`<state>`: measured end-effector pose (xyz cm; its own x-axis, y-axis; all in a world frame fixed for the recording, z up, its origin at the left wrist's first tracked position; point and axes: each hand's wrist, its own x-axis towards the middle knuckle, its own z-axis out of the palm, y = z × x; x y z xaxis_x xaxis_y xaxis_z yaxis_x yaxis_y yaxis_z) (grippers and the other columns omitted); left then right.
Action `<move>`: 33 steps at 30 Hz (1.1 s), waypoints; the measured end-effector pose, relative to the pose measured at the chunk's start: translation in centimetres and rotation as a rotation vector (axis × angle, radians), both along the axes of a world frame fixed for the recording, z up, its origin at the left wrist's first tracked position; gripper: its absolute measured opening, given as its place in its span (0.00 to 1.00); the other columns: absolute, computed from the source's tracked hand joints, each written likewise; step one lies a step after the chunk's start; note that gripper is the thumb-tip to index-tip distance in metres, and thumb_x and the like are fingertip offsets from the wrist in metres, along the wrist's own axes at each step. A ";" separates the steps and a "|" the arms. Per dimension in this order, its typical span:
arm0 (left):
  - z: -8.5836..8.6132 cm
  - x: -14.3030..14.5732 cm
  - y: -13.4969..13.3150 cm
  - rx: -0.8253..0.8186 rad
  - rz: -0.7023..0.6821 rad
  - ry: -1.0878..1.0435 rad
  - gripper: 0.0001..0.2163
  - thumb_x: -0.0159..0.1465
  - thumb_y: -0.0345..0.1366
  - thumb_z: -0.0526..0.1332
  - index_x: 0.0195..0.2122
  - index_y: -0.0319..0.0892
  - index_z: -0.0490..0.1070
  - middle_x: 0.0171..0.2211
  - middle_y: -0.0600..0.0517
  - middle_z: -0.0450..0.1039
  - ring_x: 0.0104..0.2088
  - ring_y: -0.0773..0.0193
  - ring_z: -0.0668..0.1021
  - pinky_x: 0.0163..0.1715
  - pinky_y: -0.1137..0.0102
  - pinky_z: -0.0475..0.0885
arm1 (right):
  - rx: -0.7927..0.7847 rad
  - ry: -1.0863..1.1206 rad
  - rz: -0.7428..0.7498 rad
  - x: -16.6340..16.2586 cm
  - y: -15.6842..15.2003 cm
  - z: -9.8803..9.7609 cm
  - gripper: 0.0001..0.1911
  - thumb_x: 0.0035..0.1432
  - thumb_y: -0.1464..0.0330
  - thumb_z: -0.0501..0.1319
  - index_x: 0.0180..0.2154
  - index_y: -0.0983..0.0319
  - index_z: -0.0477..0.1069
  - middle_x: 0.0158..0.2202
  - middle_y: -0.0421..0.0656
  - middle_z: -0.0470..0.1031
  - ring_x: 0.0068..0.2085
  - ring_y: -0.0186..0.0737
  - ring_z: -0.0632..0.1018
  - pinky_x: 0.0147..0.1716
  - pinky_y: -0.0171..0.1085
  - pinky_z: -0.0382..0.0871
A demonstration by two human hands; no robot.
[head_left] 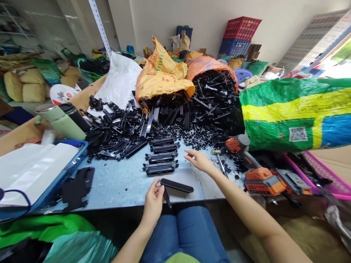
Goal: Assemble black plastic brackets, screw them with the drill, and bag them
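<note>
Near the table's front edge, my left hand (154, 199) is closed on a black hinged bar (178, 185) by its left end. One flat arm of it points right, and a second, shorter-looking arm slants down towards my lap. My right hand (201, 160) is over the table, fingers stretched out to the left and apart, with nothing seen in them. Just left of its fingertips lie several assembled black bars (160, 167) in a stacked row. Behind them spreads a heap of small screws and pins (192, 135).
Black parts (117, 128) pile up at the back left, and more spill from a yellow sack (164, 82) and an orange sack (211, 65). An orange-grey power drill (257, 175) lies right. A blue basket (82, 148), green flask (61, 120) and pink basket (326, 171) flank the work area.
</note>
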<state>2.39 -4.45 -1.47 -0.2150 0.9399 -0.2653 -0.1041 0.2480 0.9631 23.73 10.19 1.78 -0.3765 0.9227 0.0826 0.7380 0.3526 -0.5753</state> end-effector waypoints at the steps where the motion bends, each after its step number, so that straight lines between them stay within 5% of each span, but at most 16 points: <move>1: 0.0 0.0 -0.1 -0.017 0.026 -0.021 0.30 0.54 0.51 0.60 0.53 0.36 0.61 0.25 0.53 0.68 0.24 0.67 0.71 0.24 0.73 0.68 | 0.034 -0.057 -0.045 0.8 1.4 0.0 0.21 0.59 0.58 0.54 0.52 0.58 0.67 0.39 0.44 0.75 0.37 0.39 0.75 0.40 0.37 0.67; 10: -0.4 -0.3 -0.1 -0.056 0.104 -0.076 0.34 0.50 0.52 0.64 0.52 0.35 0.62 0.23 0.54 0.68 0.23 0.67 0.70 0.23 0.74 0.67 | 0.197 -0.328 -0.509 6.1 13.1 0.9 0.21 0.61 0.60 0.51 0.54 0.61 0.62 0.47 0.50 0.67 0.46 0.44 0.70 0.43 0.40 0.64; 16: -0.3 -0.4 -0.2 -0.071 0.105 -0.083 0.35 0.49 0.52 0.64 0.52 0.35 0.61 0.23 0.53 0.70 0.24 0.66 0.71 0.23 0.73 0.68 | 0.254 -0.453 -0.730 7.8 18.1 2.0 0.15 0.62 0.69 0.48 0.50 0.65 0.61 0.50 0.54 0.60 0.50 0.48 0.64 0.43 0.42 0.62; 22: -0.4 -0.6 0.1 -0.089 0.135 -0.088 0.35 0.47 0.52 0.65 0.51 0.35 0.63 0.22 0.53 0.70 0.22 0.66 0.71 0.21 0.73 0.68 | 0.267 -0.534 -0.950 9.2 21.7 2.8 0.20 0.63 0.73 0.38 0.54 0.69 0.54 0.51 0.59 0.55 0.47 0.48 0.65 0.39 0.42 0.63; 33: 0.0 -0.9 0.0 -0.121 0.106 -0.094 0.36 0.47 0.53 0.65 0.52 0.34 0.61 0.22 0.54 0.69 0.22 0.66 0.72 0.22 0.73 0.69 | 0.278 -0.737 -0.722 12.4 22.4 2.2 0.19 0.63 0.76 0.40 0.46 0.69 0.66 0.46 0.57 0.64 0.49 0.49 0.62 0.44 0.46 0.57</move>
<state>1.52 -4.47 -1.52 -0.2799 0.8733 -0.3987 -0.2237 0.3445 0.9117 36.12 32.61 4.00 0.2090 0.9310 0.2994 0.9575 -0.2570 0.1308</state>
